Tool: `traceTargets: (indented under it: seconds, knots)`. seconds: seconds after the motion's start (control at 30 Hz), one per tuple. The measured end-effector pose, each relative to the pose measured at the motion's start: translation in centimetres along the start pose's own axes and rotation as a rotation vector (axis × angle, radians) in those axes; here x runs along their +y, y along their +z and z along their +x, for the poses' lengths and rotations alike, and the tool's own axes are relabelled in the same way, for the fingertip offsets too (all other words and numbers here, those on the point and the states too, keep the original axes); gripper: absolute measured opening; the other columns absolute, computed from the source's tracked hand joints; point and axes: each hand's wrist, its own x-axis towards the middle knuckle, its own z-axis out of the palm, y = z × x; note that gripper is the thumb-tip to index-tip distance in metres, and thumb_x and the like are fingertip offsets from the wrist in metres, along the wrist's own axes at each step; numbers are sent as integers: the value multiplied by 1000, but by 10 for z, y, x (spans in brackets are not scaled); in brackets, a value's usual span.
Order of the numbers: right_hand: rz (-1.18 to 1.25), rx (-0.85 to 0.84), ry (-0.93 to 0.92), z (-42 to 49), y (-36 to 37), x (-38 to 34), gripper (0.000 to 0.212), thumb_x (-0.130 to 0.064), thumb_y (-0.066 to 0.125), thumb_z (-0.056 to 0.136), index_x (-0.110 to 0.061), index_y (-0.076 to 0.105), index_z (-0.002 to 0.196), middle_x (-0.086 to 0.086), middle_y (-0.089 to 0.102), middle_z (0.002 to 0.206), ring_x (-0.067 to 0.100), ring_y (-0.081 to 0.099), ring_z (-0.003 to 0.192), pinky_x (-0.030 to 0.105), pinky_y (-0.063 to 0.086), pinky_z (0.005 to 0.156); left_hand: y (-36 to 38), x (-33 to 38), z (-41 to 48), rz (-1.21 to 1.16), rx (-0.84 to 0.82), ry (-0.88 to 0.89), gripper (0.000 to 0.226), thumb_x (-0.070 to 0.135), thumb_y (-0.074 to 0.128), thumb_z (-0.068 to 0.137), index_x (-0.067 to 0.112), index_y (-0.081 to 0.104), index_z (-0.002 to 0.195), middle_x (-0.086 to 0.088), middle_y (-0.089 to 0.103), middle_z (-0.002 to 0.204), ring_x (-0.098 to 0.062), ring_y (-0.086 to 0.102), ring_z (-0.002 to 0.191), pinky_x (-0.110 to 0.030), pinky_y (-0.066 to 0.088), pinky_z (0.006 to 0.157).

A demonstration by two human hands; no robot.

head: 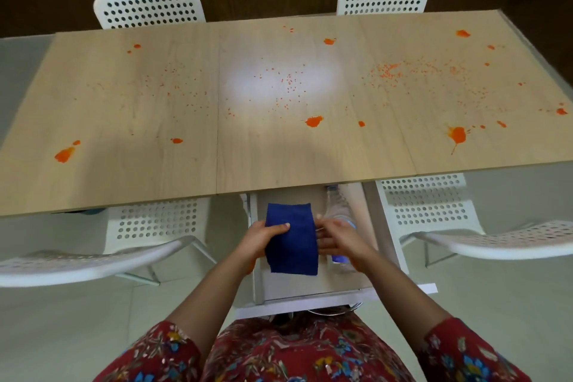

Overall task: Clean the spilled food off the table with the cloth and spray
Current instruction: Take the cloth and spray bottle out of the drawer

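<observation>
A blue cloth hangs folded in front of me, below the table's near edge. My left hand grips its left side with the thumb on top. My right hand holds its right edge, fingers partly curled. A clear spray bottle lies on a low stool behind my right hand, partly hidden by it. The light wooden table carries orange sauce blots and scattered orange crumbs across its whole top.
Two white perforated chairs stand at the table's far side. Two more are tucked under the near side, left and right of the stool. Grey floor lies around them.
</observation>
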Motion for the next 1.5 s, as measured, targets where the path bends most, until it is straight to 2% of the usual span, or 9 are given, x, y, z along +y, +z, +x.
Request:
traceTargets:
  seconds: [0.1,0.17,0.33,0.7,0.87,1.13,1.27,1.33,1.5]
  knots:
    - [-325,464,-57,37,-27,9,34,-40,56,93,-14,58,114,15,65,113,25,65,93,32,52,74,-2,3,2,46,101,98,27,23,65,90,11,60,113,-8,67,113,-21,63,98,-35,49,79]
    - [-622,552,35,55,-41,18,63,-43,66,82,-16,43,135,13,53,129,33,56,113,40,49,90,-5,6,0,73,155,153,25,24,64,90,10,62,111,-7,68,110,-24,63,100,-38,48,86]
    - [-792,426,180,73,-40,27,94,-32,87,66,-8,31,138,19,38,133,37,52,114,38,48,92,-19,9,-13,102,198,210,22,28,63,92,11,64,105,-4,70,103,-22,65,96,-36,48,84]
    - [-1133,35,-21,46,-19,20,61,-13,77,65,-20,45,116,4,61,107,20,58,89,24,40,61,-41,21,-26,-83,412,278,19,28,61,93,11,64,99,-5,70,95,-23,66,87,-30,49,66]
    - [-887,-16,-178,11,-23,-26,63,-3,81,63,-22,56,117,0,63,109,20,61,100,36,54,86,-62,44,-23,-211,527,379,15,32,63,92,17,65,93,-4,71,95,-23,66,88,-41,51,79]
    - [-290,153,-473,3,24,-139,62,13,80,58,-21,63,107,1,69,104,18,65,95,23,54,73,-70,98,13,-325,513,342,14,7,47,90,15,50,80,-1,55,78,-17,52,70,-30,38,63]
    - [-108,279,-565,33,54,-162,59,8,80,62,-18,61,111,1,68,109,20,64,103,39,56,85,-70,114,39,-386,411,221,8,2,50,88,8,54,92,-10,60,91,-28,56,85,-37,46,75]
    - [-74,376,-603,48,65,-166,56,5,78,67,-17,57,115,1,65,111,21,62,104,40,54,89,-71,120,50,-294,400,199,13,2,54,88,5,54,101,-13,62,101,-30,57,96,-41,47,85]
    - [-110,443,-673,62,81,-173,41,0,71,80,-20,50,109,-9,58,98,1,56,85,23,51,84,-67,119,51,246,549,279,18,6,52,87,4,55,105,-12,62,99,-30,60,92,-33,43,72]
